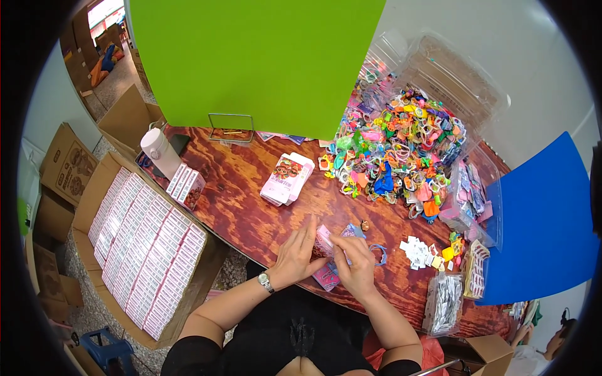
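Observation:
A small pink printed box (323,240) stands between my two hands at the near edge of the table. My left hand (293,254), with a watch at its wrist, holds the box from the left, thumb below and fingers stretched along its side. On the box's right edge, the thumb and bent fingers of my right hand (355,258) are closed. Beneath my hands lies a pink and purple printed packet (327,277), partly covered. Just beyond my right hand are a blue band (379,254) and a small brown figure (365,225).
Flat pink cartons (288,180) are stacked mid-table. A heap of colourful small toys (401,150) covers the far right. White slips (417,252) and a clear tub of silvery packets (444,304) lie nearer. Left are a bottle (161,152) and a cardboard carton (199,276) of packed boxes.

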A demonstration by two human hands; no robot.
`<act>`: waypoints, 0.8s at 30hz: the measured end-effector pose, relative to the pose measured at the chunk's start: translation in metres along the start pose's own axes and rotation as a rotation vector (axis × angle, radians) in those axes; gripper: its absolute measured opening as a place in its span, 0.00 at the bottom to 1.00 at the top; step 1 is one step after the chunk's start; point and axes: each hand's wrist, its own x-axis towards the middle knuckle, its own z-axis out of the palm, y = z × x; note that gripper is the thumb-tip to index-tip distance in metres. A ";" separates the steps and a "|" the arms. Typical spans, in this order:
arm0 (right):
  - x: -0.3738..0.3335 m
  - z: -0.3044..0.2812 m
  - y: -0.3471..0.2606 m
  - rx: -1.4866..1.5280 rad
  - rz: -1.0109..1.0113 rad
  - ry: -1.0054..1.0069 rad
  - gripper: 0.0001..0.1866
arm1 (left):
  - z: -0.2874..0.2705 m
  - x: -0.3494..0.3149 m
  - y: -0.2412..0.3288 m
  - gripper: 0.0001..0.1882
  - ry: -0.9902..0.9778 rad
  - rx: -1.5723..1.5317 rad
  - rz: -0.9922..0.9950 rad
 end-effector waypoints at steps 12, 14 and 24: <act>-0.015 0.008 0.002 -0.072 -0.150 0.087 0.18 | -0.003 0.002 0.005 0.59 0.093 -0.074 0.023; -0.013 0.007 0.004 -0.080 -0.190 0.060 0.19 | -0.002 -0.002 0.004 0.59 0.091 -0.079 -0.008; -0.002 0.031 0.011 0.021 -0.161 -0.126 0.25 | -0.018 -0.008 -0.001 0.54 0.142 -0.079 -0.006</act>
